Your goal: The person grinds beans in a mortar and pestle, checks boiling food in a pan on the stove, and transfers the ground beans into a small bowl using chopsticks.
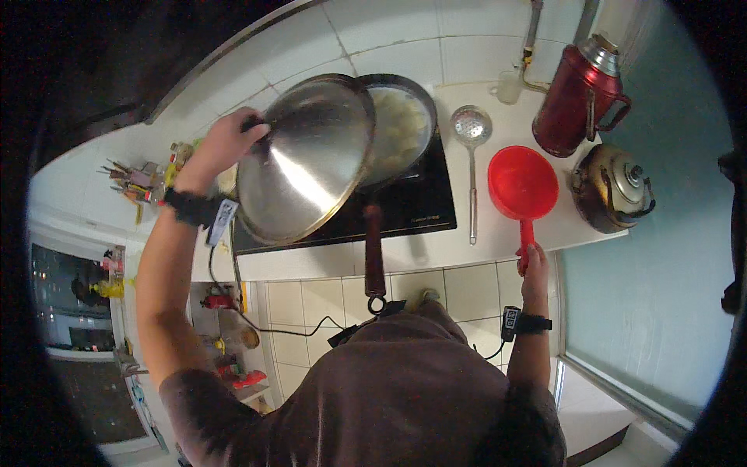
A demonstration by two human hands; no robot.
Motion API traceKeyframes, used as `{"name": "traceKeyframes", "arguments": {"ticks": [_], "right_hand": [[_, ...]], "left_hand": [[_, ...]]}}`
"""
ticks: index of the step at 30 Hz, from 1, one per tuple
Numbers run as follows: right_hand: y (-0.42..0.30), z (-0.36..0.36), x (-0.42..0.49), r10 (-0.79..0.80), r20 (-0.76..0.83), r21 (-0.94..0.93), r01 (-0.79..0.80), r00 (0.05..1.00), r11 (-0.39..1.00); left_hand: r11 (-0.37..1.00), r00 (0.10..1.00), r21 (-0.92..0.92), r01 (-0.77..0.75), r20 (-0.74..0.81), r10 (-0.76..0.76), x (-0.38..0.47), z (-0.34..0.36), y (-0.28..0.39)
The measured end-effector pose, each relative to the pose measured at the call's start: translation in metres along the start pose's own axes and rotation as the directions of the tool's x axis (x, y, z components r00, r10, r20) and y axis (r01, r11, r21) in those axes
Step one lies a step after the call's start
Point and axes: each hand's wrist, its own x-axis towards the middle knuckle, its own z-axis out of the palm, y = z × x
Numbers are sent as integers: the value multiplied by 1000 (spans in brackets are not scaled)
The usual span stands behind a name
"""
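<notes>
My left hand (230, 137) grips the dark knob of a large metal pan lid (315, 169), which is tilted over the left part of a wok (433, 125). Pale pieces of food (400, 125) in cloudy liquid show in the uncovered right part. The wok stands on a black cooktop (420, 201), its dark red handle (374, 251) pointing towards me. At the right, my right hand (532, 262) is closed on the handle of a red plastic ladle (523, 184), whose bowl is over the white counter. Between ladle and cooktop lies a metal skimmer (471, 131).
A red thermos flask (575, 99) and a stained metal kettle (610, 190) stand at the counter's right end, beside a frosted panel (642, 292). A glass mug (508, 87) is near the tiled wall. Utensils and bottles (137, 181) crowd the left.
</notes>
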Motion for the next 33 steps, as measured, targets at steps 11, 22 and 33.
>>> {"name": "traceKeyframes", "arguments": {"ticks": [11, 22, 33], "right_hand": [[6, -34, -31, -30, -228, -121, 2, 973, 993], [43, -76, -73, 72, -386, -171, -149, 919, 974], [79, -12, -57, 216, 134, -462, -132, 967, 877]], "left_hand": [[978, 977, 70, -198, 96, 191, 118, 109, 38], [973, 972, 85, -212, 118, 202, 134, 130, 42], [969, 930, -79, -236, -307, 201, 77, 127, 49]]}}
